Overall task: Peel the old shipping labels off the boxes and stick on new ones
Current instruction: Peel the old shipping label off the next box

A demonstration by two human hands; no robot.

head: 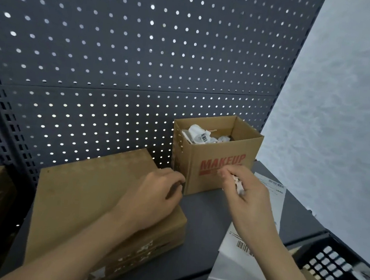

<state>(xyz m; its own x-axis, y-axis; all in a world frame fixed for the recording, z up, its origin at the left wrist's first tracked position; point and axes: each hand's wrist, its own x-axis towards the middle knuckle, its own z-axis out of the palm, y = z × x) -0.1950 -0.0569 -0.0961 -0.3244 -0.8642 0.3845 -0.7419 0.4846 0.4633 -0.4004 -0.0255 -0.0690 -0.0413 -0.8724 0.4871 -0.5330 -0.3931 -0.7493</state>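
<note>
the right hand pinches a peeled scrap by the scrap-filled makeup box mid-frame, left hand curled at its corner, grip unclear; fresh labels lower right likely still await sticking.

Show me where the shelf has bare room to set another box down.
One bare strip of dark shelf, bordered by the flat closed box on the left, the MAKEUP box behind, the label sheets on the right. The flat box's top is also bare. The right edge is crowded by sheets and the black basket.
</note>
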